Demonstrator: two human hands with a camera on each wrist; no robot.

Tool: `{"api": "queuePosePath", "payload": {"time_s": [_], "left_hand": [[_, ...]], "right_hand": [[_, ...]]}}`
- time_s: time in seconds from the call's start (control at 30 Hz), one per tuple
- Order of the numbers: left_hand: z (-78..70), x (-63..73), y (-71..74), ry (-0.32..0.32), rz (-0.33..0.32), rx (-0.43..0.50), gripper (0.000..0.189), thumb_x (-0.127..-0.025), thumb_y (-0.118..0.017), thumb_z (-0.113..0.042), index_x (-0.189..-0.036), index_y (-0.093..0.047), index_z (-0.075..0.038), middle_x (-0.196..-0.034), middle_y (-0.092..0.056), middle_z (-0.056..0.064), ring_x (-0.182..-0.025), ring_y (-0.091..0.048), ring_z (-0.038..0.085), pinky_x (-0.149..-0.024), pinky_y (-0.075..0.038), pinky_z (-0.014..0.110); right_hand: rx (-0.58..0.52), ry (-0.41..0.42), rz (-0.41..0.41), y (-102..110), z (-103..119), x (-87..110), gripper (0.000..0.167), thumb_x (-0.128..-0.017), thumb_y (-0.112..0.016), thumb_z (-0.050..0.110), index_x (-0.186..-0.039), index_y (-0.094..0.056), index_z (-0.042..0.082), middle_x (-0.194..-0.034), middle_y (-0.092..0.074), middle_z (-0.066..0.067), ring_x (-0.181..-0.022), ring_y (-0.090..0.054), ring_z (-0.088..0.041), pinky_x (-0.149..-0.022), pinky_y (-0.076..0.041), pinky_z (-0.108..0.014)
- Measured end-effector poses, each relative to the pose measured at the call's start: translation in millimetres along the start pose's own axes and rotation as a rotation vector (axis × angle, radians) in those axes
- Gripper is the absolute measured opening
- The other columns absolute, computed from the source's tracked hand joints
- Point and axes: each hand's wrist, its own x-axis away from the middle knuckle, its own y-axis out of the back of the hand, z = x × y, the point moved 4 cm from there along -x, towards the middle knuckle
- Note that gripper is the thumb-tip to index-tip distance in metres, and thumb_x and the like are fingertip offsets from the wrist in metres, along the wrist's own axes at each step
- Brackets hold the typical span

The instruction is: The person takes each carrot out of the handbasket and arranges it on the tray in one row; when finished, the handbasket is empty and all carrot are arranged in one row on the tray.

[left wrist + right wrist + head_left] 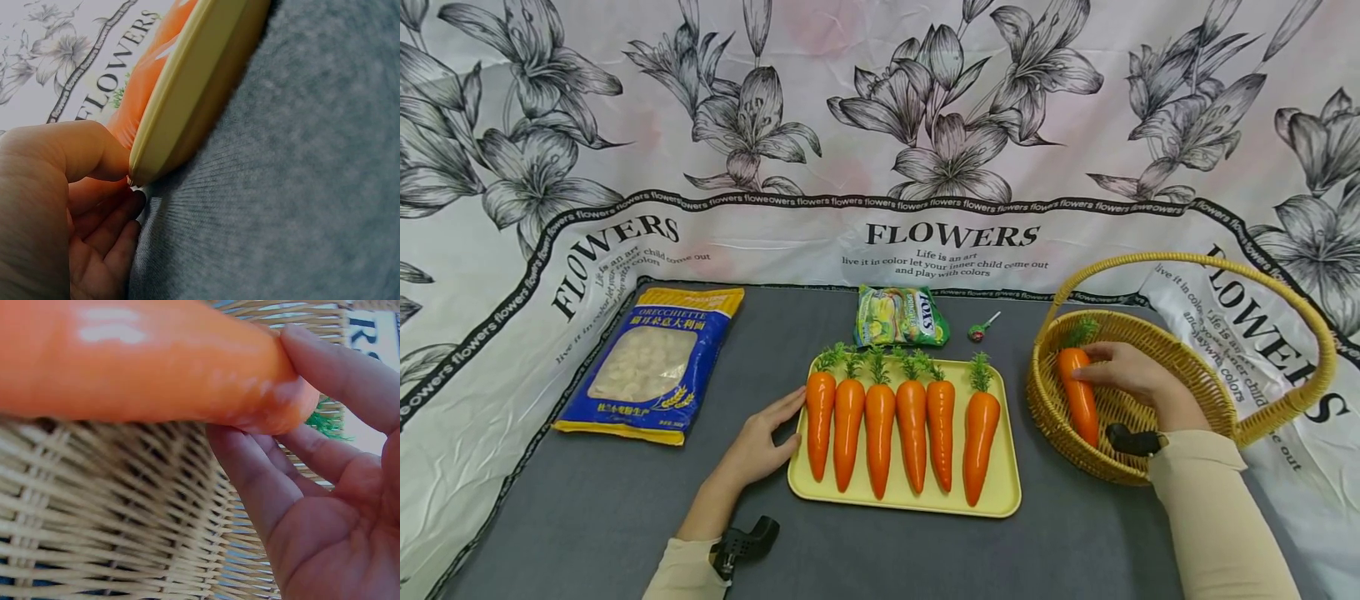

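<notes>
Inside the wicker basket (1195,367), my right hand (1131,371) pinches an orange carrot (1081,400) near its leafy top. The right wrist view shows thumb and fingers on either side of the carrot's (156,369) thick end. My left hand (760,442) rests against the left edge of a yellow tray (910,507), its fingers fairly straight. Up close, the thumb and fingertips of the left hand (81,181) touch the tray rim (169,112). Several carrots (880,433) with green tops lie side by side on the tray, with a wider gap before the rightmost carrot (981,446).
A blue and yellow pasta bag (643,362) lies at the left. Behind the tray are a green candy bag (901,317) and a small lollipop (977,332). The basket's tall handle (1292,304) arches over the right forearm. Flower-printed cloth (955,242) hangs behind the grey table.
</notes>
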Motion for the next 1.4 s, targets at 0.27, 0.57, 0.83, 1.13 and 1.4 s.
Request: {"api": "queuePosePath", "payload": {"time_s": [0.27,0.57,0.83,1.13,1.4], "left_hand": [[0.1,-0.4,1.0,0.006,0.008,0.017,0.057,-0.086,-0.063,-0.009,-0.14,-0.046,-0.003,-0.146,-0.044,0.011,-0.132,-0.044,0.031,-0.104,-0.039,0.051],[0.2,-2.1,3.4,-0.004,0.016,0.017,0.056,-0.087,-0.063,-0.009,-0.14,-0.046,-0.002,-0.146,-0.044,0.012,-0.131,-0.044,0.032,-0.104,-0.039,0.051],[1.5,-0.9,1.8,-0.003,0.013,0.015,0.056,-0.087,-0.063,-0.011,-0.14,-0.046,-0.001,-0.146,-0.044,0.014,-0.131,-0.044,0.033,-0.104,-0.039,0.051],[0.3,-0.5,1.9,0.006,0.016,0.016,0.056,-0.087,-0.063,-0.011,-0.14,-0.046,-0.002,-0.146,-0.044,0.013,-0.131,-0.044,0.033,-0.104,-0.039,0.051],[-0.1,-0.9,2.3,0.008,0.017,0.021,0.056,-0.088,-0.063,-0.012,-0.14,-0.046,-0.002,-0.146,-0.044,0.014,-0.131,-0.044,0.033,-0.104,-0.039,0.051]], "right_hand": [[-0.027,0.027,-0.046,13.8,7.8,12.1,0.07,-0.092,-0.062,0.031,-0.143,-0.032,-0.007,-0.139,-0.038,-0.03,-0.095,-0.055,0.003,-0.085,-0.049,-0.022],[-0.049,0.095,-0.169,25.4,23.5,38.5,0.063,-0.093,-0.061,0.026,-0.141,-0.034,-0.006,-0.102,-0.059,0.022,-0.091,-0.055,0.006,-0.078,-0.042,-0.012],[-0.028,0.069,-0.294,29.4,39.0,68.3,0.07,-0.093,-0.062,0.031,-0.148,-0.031,0.002,-0.1,-0.053,0.035,-0.094,-0.049,0.021,-0.076,-0.042,-0.007],[-0.332,0.306,-0.382,5.8,59.1,102.1,0.055,-0.091,-0.059,-0.001,-0.143,-0.043,0.008,-0.11,-0.061,0.026,-0.098,-0.059,0.013,-0.077,-0.047,-0.005],[-0.467,0.439,-0.34,-30.0,78.8,114.4,0.057,-0.088,-0.057,-0.011,-0.141,-0.045,0.005,-0.115,-0.064,0.015,-0.102,-0.062,0.004,-0.077,-0.052,-0.011]]}}
